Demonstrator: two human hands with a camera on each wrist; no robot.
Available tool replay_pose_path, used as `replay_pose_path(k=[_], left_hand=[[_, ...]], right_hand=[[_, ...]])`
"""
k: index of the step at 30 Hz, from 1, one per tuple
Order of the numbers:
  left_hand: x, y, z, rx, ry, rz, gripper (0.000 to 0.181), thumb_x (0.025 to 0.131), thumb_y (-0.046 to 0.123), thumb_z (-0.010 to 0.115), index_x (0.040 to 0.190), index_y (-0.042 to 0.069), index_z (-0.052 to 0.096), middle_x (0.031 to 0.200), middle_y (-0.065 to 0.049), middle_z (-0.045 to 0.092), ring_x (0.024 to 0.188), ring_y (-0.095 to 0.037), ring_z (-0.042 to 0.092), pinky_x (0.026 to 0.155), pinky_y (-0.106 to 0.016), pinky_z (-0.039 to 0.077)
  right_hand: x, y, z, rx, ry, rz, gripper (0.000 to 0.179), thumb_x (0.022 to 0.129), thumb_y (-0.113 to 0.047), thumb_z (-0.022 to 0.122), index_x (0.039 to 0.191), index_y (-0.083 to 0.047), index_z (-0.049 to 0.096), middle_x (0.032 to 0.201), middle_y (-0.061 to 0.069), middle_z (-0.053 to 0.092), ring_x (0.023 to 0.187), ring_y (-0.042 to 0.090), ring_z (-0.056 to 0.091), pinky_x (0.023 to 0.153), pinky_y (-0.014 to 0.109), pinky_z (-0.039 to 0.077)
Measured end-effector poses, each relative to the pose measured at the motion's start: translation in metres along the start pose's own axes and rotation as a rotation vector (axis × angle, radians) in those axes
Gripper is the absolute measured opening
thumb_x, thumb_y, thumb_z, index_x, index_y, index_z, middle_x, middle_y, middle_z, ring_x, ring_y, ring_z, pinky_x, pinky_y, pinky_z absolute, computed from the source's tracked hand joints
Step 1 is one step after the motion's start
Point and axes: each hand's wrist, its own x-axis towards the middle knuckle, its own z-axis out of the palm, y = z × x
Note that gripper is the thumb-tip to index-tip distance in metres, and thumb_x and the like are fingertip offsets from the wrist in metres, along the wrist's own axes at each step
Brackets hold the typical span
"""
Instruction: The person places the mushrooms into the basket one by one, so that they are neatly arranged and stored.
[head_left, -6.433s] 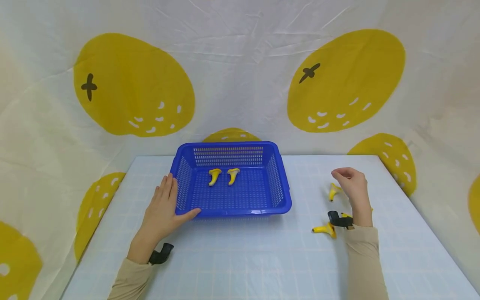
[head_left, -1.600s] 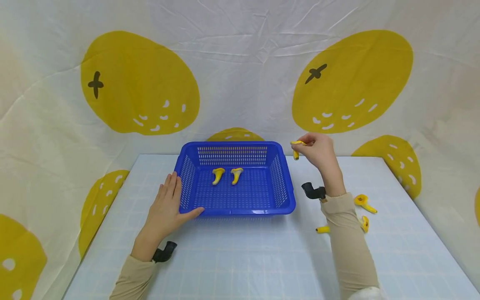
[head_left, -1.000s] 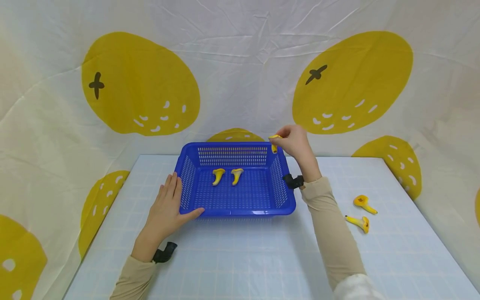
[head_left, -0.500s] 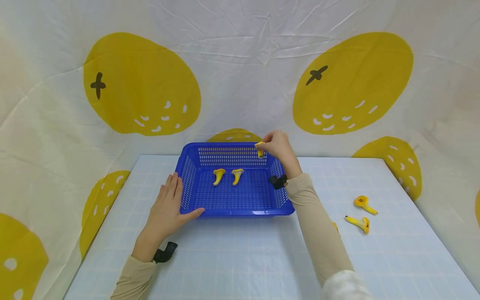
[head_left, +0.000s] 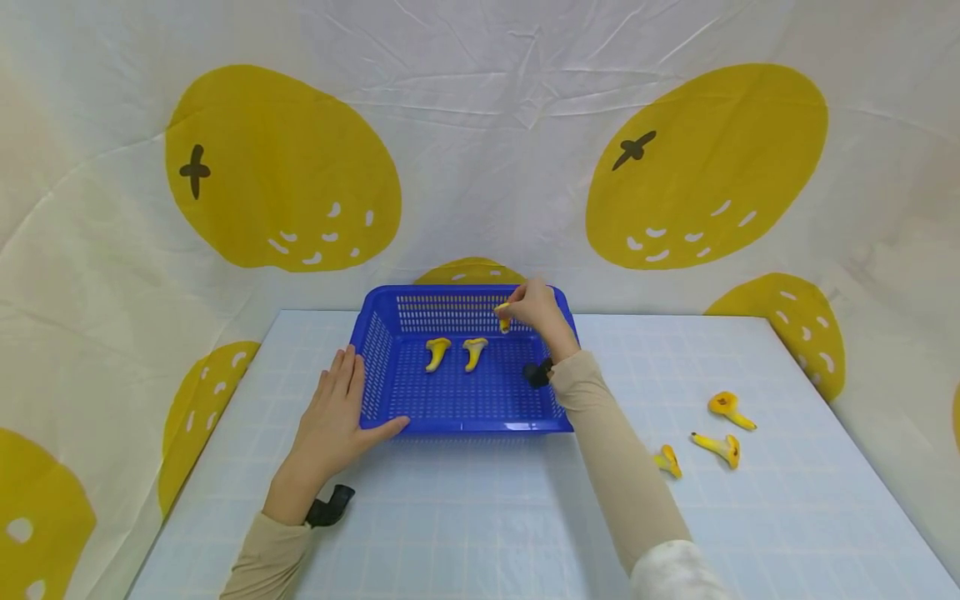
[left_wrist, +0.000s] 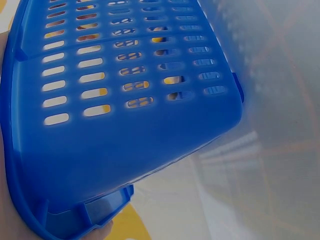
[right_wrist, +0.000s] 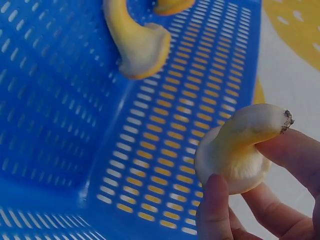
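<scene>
A yellow mushroom with a pale underside [right_wrist: 237, 150] hangs stem down above the floor of the blue basket [head_left: 461, 427], toward its far right part. The right hand [head_left: 534, 305] pinches it by the cap between thumb and fingers, the dark-tipped stem end left bare. The right forearm slants from the near right to the far left, across the basket's right side, with the hand bent over and its fingertips pointing left. The left hand [head_left: 332, 417] lies against the basket's near left corner: its straight fingers run together along the left rim, the thumb spreads right along the near rim, and it grasps nothing. The left forearm slants in from the near left. Left of the held mushroom, two more mushrooms [head_left: 437, 354] lie side by side on the basket floor, their stems toward the near side. On the white table [head_left: 465, 533], right of the basket, lie three other mushrooms [head_left: 724, 448], the leftmost partly behind the right sleeve [head_left: 618, 467]. Beyond the table hangs a pale cloth [head_left: 480, 167] printed with big yellow fruit shapes
</scene>
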Motion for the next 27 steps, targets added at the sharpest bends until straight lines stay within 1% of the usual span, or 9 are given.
replay_pose_path(k=[6, 11, 16, 18, 21, 24, 27], left_hand=[[0.0, 0.001, 0.001, -0.001, -0.007, -0.003, 0.122, 0.082, 0.074, 0.059, 0.154, -0.01, 0.009, 0.163, -0.026, 0.0, 0.151, -0.039, -0.002, 0.121, -0.052, 0.003], [0.0, 0.001, 0.001, 0.002, -0.001, -0.003, 0.122, 0.082, 0.074, 0.06, 0.154, -0.01, 0.009, 0.163, -0.026, 0.001, 0.151, -0.039, -0.001, 0.121, -0.052, 0.003], [0.0, 0.0, 0.001, 0.003, -0.003, -0.005, 0.122, 0.082, 0.074, 0.059, 0.154, -0.01, 0.009, 0.163, -0.026, 0.001, 0.151, -0.038, -0.003, 0.121, -0.052, 0.003], [0.0, 0.0, 0.001, 0.006, -0.003, -0.005, 0.122, 0.082, 0.075, 0.06, 0.154, -0.01, 0.009, 0.163, -0.026, 0.001, 0.151, -0.038, -0.003, 0.121, -0.052, 0.003], [0.0, 0.0, 0.001, 0.008, -0.003, -0.005, 0.122, 0.082, 0.075, 0.059, 0.154, -0.01, 0.009, 0.163, -0.026, 0.001, 0.151, -0.039, -0.001, 0.121, -0.052, 0.003], [0.0, 0.0, 0.002, 0.008, 0.0, -0.003, 0.122, 0.082, 0.074, 0.06, 0.154, -0.01, 0.009, 0.163, -0.026, 0.002, 0.15, -0.04, 0.001, 0.121, -0.052, 0.004], [0.0, -0.001, 0.001, 0.008, -0.002, -0.003, 0.122, 0.082, 0.074, 0.059, 0.154, -0.01, 0.009, 0.163, -0.026, 0.001, 0.15, -0.04, 0.0, 0.121, -0.051, 0.003]], right_hand=[[0.0, 0.008, 0.01, -0.046, -0.013, 0.051, 0.026, 0.083, -0.022, 0.079, 0.067, -0.007, 0.066, 0.07, 0.003, 0.06, 0.069, 0.02, 0.05, 0.064, 0.034, 0.046], [0.003, 0.015, 0.016, -0.053, -0.021, 0.064, 0.026, 0.08, -0.02, 0.081, 0.064, -0.009, 0.064, 0.069, 0.002, 0.06, 0.069, 0.02, 0.053, 0.063, 0.032, 0.046], [0.008, 0.021, 0.023, -0.114, -0.051, 0.097, 0.034, 0.079, -0.02, 0.084, 0.061, -0.011, 0.055, 0.063, 0.001, 0.054, 0.064, 0.019, 0.052, 0.059, 0.032, 0.045], [0.009, 0.023, 0.025, -0.135, -0.055, 0.108, 0.035, 0.077, -0.019, 0.085, 0.062, -0.012, 0.054, 0.064, 0.001, 0.054, 0.064, 0.019, 0.053, 0.06, 0.033, 0.046], [0.01, 0.025, 0.028, -0.145, -0.055, 0.113, 0.03, 0.075, -0.016, 0.086, 0.067, -0.009, 0.058, 0.072, 0.004, 0.061, 0.07, 0.021, 0.058, 0.064, 0.035, 0.05], [0.01, 0.026, 0.031, -0.157, -0.045, 0.115, 0.025, 0.073, -0.013, 0.086, 0.073, -0.006, 0.062, 0.08, 0.009, 0.064, 0.077, 0.025, 0.06, 0.072, 0.039, 0.053], [0.01, 0.027, 0.033, -0.177, -0.05, 0.124, 0.024, 0.073, -0.011, 0.086, 0.08, -0.003, 0.064, 0.086, 0.012, 0.065, 0.082, 0.027, 0.06, 0.079, 0.041, 0.054]])
